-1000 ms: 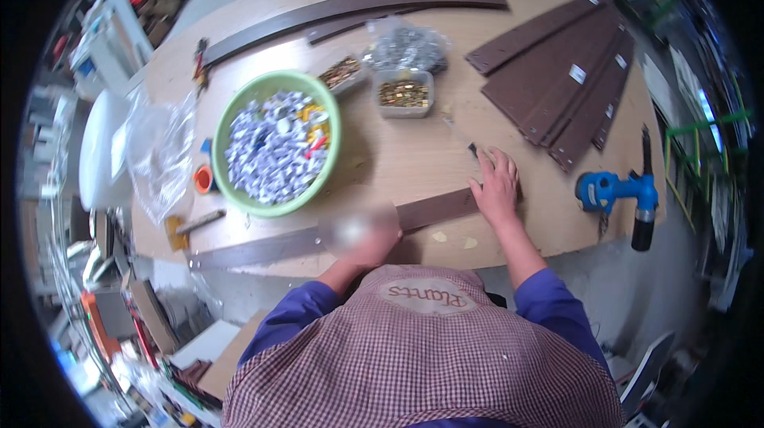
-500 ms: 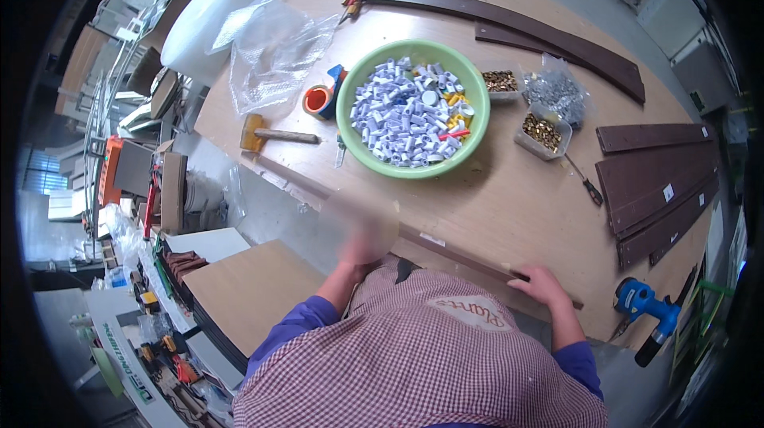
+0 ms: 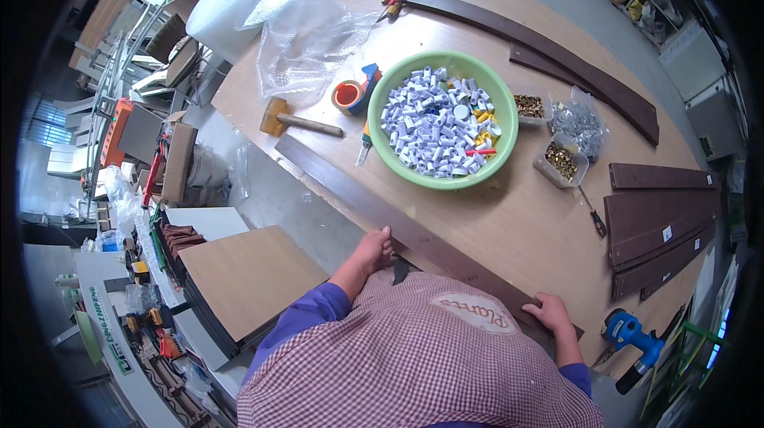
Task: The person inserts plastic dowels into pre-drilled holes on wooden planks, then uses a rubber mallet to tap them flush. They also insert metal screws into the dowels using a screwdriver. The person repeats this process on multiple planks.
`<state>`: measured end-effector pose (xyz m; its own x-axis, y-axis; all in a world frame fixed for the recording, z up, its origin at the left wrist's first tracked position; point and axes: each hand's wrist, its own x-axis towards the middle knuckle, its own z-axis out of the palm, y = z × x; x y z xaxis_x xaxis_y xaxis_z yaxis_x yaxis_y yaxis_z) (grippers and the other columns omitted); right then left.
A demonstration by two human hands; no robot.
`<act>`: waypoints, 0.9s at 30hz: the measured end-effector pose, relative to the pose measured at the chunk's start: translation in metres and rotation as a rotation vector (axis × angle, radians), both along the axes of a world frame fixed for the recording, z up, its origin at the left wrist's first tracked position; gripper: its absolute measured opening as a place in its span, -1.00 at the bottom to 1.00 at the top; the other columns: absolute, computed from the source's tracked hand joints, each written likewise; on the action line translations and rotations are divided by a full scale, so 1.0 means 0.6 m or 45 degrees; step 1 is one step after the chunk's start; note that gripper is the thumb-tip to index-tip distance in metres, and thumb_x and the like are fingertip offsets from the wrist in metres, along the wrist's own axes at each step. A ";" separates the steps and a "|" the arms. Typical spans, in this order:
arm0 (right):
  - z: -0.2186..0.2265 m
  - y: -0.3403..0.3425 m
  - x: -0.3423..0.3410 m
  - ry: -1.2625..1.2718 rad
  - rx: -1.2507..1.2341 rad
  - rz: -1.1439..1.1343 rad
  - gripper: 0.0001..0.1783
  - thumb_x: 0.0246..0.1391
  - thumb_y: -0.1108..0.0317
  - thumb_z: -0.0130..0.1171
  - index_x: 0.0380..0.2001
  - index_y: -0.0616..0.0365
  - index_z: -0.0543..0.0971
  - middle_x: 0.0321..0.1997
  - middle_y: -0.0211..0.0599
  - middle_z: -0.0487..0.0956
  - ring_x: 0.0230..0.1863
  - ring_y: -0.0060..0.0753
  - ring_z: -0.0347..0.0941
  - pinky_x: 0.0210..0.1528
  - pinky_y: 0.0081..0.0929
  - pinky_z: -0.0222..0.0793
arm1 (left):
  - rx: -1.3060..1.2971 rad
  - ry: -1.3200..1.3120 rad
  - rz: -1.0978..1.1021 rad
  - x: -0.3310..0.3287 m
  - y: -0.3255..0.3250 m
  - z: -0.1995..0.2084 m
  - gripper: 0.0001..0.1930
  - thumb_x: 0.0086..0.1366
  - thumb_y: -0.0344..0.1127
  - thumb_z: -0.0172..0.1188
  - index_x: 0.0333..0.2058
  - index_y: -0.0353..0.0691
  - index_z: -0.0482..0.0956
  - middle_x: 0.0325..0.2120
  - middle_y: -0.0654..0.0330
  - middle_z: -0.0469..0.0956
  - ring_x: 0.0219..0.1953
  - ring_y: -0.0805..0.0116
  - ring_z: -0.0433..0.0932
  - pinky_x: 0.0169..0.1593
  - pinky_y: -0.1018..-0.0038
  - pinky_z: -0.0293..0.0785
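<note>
A long dark brown board (image 3: pixel 424 242) lies with its broad face up along the near edge of the table, slanting from far left to near right. My left hand (image 3: pixel 372 248) grips its near edge around the middle, thumb on top and fingers curled, partly hidden. At the right end, my right hand (image 3: pixel 551 315) holds the board with the thumb over its face; the fingers underneath are hidden. Beyond the board stands a light green bowl (image 3: pixel 379 138) full of white plastic sleeves, with some yellow and red pieces.
Left of the bowl are a mallet (image 3: pixel 312 125), a tape roll (image 3: pixel 347 95) and a utility knife (image 3: pixel 364 146). Right are a tub of brass fittings (image 3: pixel 562 165), a bag of metal parts (image 3: pixel 578 126), a screwdriver (image 3: pixel 594 215), more brown boards (image 3: pixel 651 219) and a blue power tool (image 3: pixel 629 331).
The board has turned from its narrow edge to broad face up. My left hand, blurred over the board before, now rests at its near edge. The whole view has shifted slightly.
</note>
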<state>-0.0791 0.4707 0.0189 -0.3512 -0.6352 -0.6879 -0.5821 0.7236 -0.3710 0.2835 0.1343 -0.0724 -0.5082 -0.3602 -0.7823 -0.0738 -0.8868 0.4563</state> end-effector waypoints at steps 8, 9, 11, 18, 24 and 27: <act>0.022 -0.010 0.038 0.634 -0.646 0.209 -0.61 -0.29 0.26 0.38 -0.44 0.17 0.40 -0.21 -0.08 0.54 -0.10 0.04 0.46 -0.02 -0.02 0.35 | 0.237 0.648 0.467 -0.022 -0.028 0.077 -0.49 0.47 0.02 -0.08 0.27 -0.09 0.31 -0.57 0.39 0.30 -0.59 0.49 0.28 -0.51 0.57 0.27; 0.020 -0.012 0.043 0.664 -0.772 0.260 -0.60 -0.31 0.33 0.36 -0.39 0.17 0.38 -0.14 -0.07 0.53 -0.05 0.06 0.44 0.04 0.00 0.33 | 0.189 0.545 0.518 -0.030 -0.034 0.079 -0.52 0.47 -0.01 -0.07 0.23 -0.13 0.36 -0.51 0.34 0.37 -0.52 0.45 0.35 -0.41 0.49 0.35; 0.014 -0.014 0.053 0.728 -0.925 0.284 -0.53 -0.36 0.44 0.33 -0.31 0.16 0.35 -0.03 -0.03 0.49 0.03 0.10 0.41 0.13 0.06 0.29 | 0.049 0.250 0.651 -0.066 -0.046 0.064 -0.58 0.45 -0.07 -0.04 0.13 -0.20 0.45 -0.39 0.23 0.50 -0.38 0.36 0.50 -0.22 0.33 0.52; -0.003 0.000 0.060 0.794 -0.881 0.122 -0.42 -0.40 0.60 0.23 -0.19 0.16 0.28 0.10 0.07 0.40 0.15 0.16 0.33 0.28 0.14 0.17 | 0.235 0.284 0.607 -0.081 -0.062 0.023 -0.60 0.39 -0.10 0.04 0.07 -0.22 0.46 -0.14 -0.05 0.55 -0.09 -0.01 0.55 0.06 -0.03 0.47; -0.023 0.031 0.048 0.908 -0.730 0.095 -0.27 -0.39 0.62 0.23 0.02 0.17 0.31 0.05 0.03 0.38 0.12 0.13 0.31 0.27 0.09 0.13 | 0.078 0.321 0.447 -0.080 -0.053 -0.030 -0.69 0.40 -0.16 0.01 -0.03 -0.20 0.51 -0.21 0.08 0.58 -0.23 0.18 0.57 -0.15 0.27 0.57; -0.047 0.055 0.026 1.040 -0.663 0.147 -0.18 -0.36 0.60 0.26 0.13 0.15 0.30 0.04 0.01 0.36 0.11 0.10 0.30 0.26 0.08 0.13 | 0.589 1.343 0.361 -0.036 -0.065 -0.090 -0.65 0.40 -0.20 -0.01 0.06 -0.22 0.48 -0.41 0.17 0.58 -0.34 0.20 0.59 -0.15 0.31 0.54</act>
<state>-0.0635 0.5039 -0.0094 -0.5118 -0.8512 0.1161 -0.8591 0.5058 -0.0788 0.2621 0.0953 -0.1267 -0.9277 -0.3567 -0.1100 0.3720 -0.9077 -0.1943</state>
